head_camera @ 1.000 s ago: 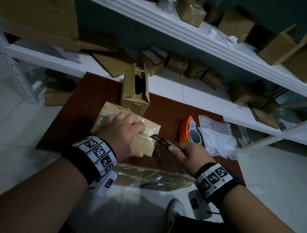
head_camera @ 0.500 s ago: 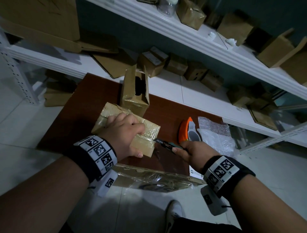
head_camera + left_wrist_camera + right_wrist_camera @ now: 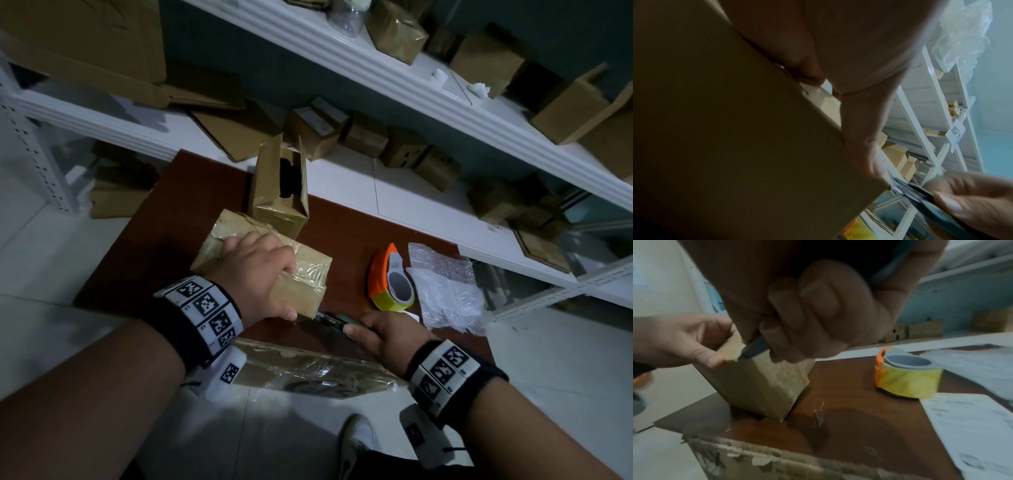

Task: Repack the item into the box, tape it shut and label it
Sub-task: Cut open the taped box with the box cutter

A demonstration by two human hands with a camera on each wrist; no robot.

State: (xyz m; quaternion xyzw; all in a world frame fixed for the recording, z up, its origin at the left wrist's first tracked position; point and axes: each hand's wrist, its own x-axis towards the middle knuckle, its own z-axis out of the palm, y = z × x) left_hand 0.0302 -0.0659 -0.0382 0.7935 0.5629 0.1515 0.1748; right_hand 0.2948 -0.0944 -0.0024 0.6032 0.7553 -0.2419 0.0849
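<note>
A taped cardboard box stands on the brown table. My left hand grips it from above, thumb on its near corner. My right hand holds a dark utility knife, its tip at the box's near corner. An orange tape dispenser with yellowish tape sits to the right. A second box stands open behind, something black inside it.
Crumpled bubble wrap lies right of the dispenser, and a white printed sheet lies near my right wrist. A flattened taped carton hangs at the table's near edge. White shelves with several cardboard boxes run behind.
My right hand has drawn the knife along the box's right edge toward me, from the middle of that edge to the near corner. The left hand keeps its hold.
</note>
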